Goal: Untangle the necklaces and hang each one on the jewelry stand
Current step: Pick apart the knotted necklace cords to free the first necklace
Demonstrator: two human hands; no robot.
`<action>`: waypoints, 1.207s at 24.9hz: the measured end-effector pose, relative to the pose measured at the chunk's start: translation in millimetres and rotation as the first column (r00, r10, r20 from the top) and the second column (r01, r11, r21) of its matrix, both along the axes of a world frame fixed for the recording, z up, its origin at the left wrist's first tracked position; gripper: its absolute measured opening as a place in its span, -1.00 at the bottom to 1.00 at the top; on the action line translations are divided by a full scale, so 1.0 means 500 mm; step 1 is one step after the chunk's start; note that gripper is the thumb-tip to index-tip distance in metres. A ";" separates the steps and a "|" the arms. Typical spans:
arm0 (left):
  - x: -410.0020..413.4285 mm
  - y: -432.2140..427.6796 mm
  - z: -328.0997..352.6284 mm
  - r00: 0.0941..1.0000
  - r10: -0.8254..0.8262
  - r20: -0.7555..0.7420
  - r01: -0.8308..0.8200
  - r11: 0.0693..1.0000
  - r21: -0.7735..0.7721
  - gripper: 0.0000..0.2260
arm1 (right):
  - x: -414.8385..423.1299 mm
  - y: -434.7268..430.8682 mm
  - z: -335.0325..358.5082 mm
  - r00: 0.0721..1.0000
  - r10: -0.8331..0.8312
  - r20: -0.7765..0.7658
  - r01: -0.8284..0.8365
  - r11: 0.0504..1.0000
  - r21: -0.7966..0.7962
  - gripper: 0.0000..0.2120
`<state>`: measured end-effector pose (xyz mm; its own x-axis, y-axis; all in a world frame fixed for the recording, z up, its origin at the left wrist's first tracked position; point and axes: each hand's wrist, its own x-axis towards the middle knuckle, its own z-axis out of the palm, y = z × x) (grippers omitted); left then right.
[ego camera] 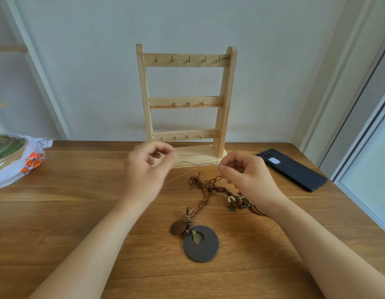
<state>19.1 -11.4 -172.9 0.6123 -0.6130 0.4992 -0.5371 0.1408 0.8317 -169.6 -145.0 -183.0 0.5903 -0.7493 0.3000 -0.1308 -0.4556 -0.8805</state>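
Wooden bench (79,212) against pale wall (90,61), jewelry stand (185,102) upright at back, phone (295,169) right, left hand (146,171) and right hand (247,178) with curled fingers (229,158) pinching a thin chain (195,164) strung between them, braided necklace (205,190) lying on bench beneath

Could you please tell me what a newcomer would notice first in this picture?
The tall wooden stand rises at the back of the table, all its hooks bare. In front of it the left hand and right hand pinch a thin chain stretched between them. Nearer, a brown necklace with a big dark disc lies flat.
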 end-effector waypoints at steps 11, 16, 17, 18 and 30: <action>-0.031 -0.015 -0.037 0.939 -0.338 -0.068 0.345 0.919 0.192 -0.89 | 0.003 0.030 0.008 0.974 0.196 -0.115 -0.205 0.976 -0.077 -0.90; -0.033 -0.017 -0.032 0.868 -0.436 -0.238 0.486 0.846 0.222 -0.89 | 0.002 0.020 0.003 0.979 0.167 -0.118 -0.179 0.979 -0.102 -0.93; -0.033 -0.016 -0.031 0.868 -0.432 -0.244 0.483 0.849 0.216 -0.90 | 0.001 0.023 0.004 0.976 0.189 -0.113 -0.199 0.977 -0.083 -0.93; -0.034 -0.016 -0.031 0.871 -0.426 -0.244 0.475 0.855 0.206 -0.90 | 0.001 0.026 0.005 0.972 0.209 -0.106 -0.217 0.974 -0.070 -0.92; -0.048 -0.021 -0.026 0.721 -0.439 -0.536 0.550 0.833 0.058 -0.77 | 0.005 0.028 0.003 0.978 0.201 -0.064 -0.201 0.980 0.003 -0.91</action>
<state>-5.0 -22.0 -186.1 0.3141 -0.9477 0.0569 0.0402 0.0731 0.9965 -167.0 -131.1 -181.7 0.7466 -0.6127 0.2593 -0.0919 -0.4810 -0.8719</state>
